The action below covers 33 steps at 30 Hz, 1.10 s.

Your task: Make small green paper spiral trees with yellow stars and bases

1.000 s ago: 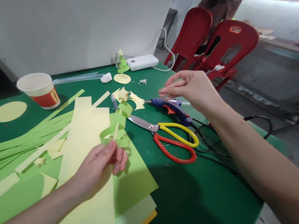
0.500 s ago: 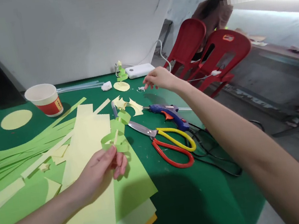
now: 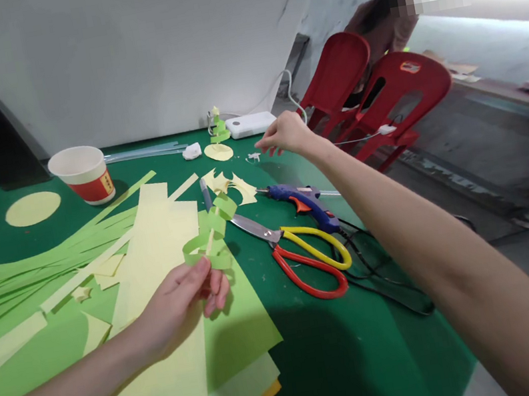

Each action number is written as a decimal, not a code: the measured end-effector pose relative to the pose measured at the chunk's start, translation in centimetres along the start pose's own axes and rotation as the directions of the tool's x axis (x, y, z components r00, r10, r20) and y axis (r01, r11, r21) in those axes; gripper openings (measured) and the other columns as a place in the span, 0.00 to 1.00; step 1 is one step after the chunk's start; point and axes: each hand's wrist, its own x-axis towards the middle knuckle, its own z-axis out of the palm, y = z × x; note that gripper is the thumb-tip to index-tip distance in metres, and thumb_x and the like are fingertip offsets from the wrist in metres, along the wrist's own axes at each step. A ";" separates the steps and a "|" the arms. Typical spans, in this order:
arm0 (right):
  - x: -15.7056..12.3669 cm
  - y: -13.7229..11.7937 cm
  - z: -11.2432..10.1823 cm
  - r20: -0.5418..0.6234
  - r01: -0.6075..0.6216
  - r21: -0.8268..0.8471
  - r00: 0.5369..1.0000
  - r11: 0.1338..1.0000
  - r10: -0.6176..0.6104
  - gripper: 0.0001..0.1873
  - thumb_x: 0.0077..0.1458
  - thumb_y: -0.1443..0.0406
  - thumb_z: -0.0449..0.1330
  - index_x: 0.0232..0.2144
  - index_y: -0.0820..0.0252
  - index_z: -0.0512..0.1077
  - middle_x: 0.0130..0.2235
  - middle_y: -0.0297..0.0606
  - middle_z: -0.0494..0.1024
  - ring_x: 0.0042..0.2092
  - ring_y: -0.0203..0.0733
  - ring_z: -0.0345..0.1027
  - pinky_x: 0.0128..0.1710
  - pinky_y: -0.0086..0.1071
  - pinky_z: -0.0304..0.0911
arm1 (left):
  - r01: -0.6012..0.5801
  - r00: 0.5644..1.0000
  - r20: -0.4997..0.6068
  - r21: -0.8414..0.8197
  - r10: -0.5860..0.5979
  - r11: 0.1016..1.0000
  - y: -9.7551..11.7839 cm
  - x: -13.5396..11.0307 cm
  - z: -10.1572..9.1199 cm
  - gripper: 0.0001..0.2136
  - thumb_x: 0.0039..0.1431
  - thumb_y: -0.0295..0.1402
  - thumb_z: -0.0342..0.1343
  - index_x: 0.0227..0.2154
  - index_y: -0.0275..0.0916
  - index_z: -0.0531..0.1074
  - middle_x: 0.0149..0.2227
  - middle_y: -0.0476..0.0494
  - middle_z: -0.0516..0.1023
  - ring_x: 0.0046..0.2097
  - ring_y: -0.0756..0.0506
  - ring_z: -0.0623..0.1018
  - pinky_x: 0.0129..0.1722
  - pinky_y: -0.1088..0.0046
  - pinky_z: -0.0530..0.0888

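Note:
My left hand (image 3: 187,299) is closed on the lower end of a looped green paper strip (image 3: 210,234), a small folded paper tree lying over yellow and green paper sheets (image 3: 168,349). My right hand (image 3: 287,135) is stretched out far over the green table (image 3: 352,359), fingers pinched together just above a small white scrap (image 3: 253,156). I cannot make out whether anything is between those fingertips. A blue glue gun (image 3: 302,197) and red-and-yellow scissors (image 3: 299,253) lie between my two arms.
A paper cup (image 3: 82,175), yellow paper circles (image 3: 33,208), green strips (image 3: 27,265), cut star shapes (image 3: 229,187), a finished small paper tree (image 3: 217,131) and a white power bank (image 3: 251,124) lie on the table. Red chairs (image 3: 378,91) and a person stand at the right.
My right hand went from above the glue gun out to the far side of the table, near the white scrap, and its fingers drew together. The left hand kept its hold.

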 end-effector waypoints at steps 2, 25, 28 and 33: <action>0.2 0.3 0.3 0.032 -0.008 0.047 0.999 0.999 0.006 0.13 0.57 0.61 0.54 0.40 0.66 0.68 0.37 0.37 0.72 0.35 0.34 0.68 0.33 0.31 0.68 | 0.000 1.000 0.001 0.000 0.000 1.000 0.0 0.0 0.0 0.19 0.57 0.45 0.51 0.19 0.36 0.66 0.18 0.52 0.64 0.23 0.53 0.63 0.26 0.77 0.62; -1.5 0.2 0.5 -0.279 0.107 -0.026 0.954 0.994 -0.110 0.09 0.54 0.64 0.56 0.25 0.66 0.70 0.29 0.40 0.73 0.33 0.38 0.67 0.38 0.37 0.63 | -0.003 1.000 0.002 0.027 0.003 1.000 -0.1 0.0 0.0 0.19 0.59 0.44 0.50 0.19 0.35 0.66 0.18 0.52 0.65 0.23 0.53 0.63 0.27 0.76 0.62; -3.7 -1.3 -0.1 -0.383 0.148 0.011 0.914 0.989 -0.133 0.02 0.45 0.72 0.60 0.27 0.64 0.71 0.28 0.40 0.74 0.31 0.40 0.67 0.35 0.35 0.61 | -0.009 1.000 -0.012 0.040 0.009 0.999 -0.1 -0.1 0.0 0.19 0.59 0.44 0.50 0.19 0.35 0.67 0.17 0.52 0.64 0.23 0.53 0.64 0.27 0.76 0.62; -11.8 -4.6 0.0 -0.339 0.289 0.196 0.917 0.937 -0.212 0.04 0.48 0.68 0.57 0.27 0.58 0.72 0.28 0.35 0.74 0.21 0.31 0.58 0.23 0.29 0.55 | -0.016 0.999 -0.043 0.073 0.019 0.997 -0.4 0.0 -0.1 0.18 0.55 0.45 0.54 0.20 0.35 0.69 0.19 0.51 0.66 0.23 0.52 0.64 0.26 0.75 0.61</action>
